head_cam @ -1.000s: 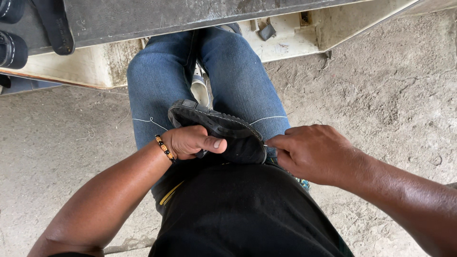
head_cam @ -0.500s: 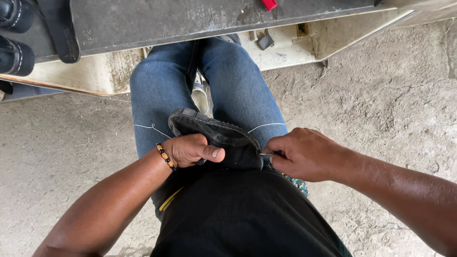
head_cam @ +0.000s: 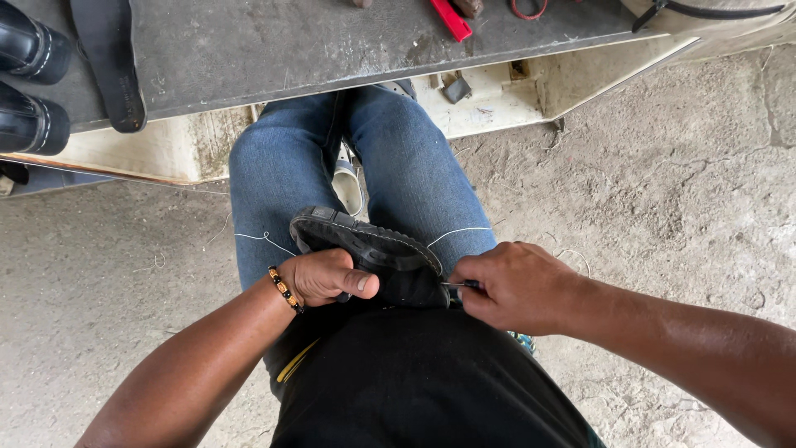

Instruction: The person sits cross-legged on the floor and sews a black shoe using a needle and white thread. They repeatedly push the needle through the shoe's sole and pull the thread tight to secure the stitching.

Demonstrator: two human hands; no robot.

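A grey, scuffed metal worktop (head_cam: 290, 50) is carrying two black shoes (head_cam: 29, 83) at its left edge, a flat black sole (head_cam: 108, 58) just beside them, and a red tool (head_cam: 450, 18) towards its far right. Dusty concrete floor (head_cam: 647, 182) is lying below the worktop.

1. The shoe (head_cam: 365, 249) lies across my lap, on my thighs, sole turned up and far.
2. My left grip (head_cam: 332, 278) sits on the shoe's near left side; my right grip (head_cam: 514, 286) is at its near right end, touching it.
3. A thin tool (head_cam: 454, 285) pokes out of my right grip into the shoe.
4. Thread (head_cam: 460, 232) runs off the shoe to the left and right over my legs.
5. The bench (head_cam: 290, 50) stands far of my knees; boots (head_cam: 29, 83) rest at its far left.
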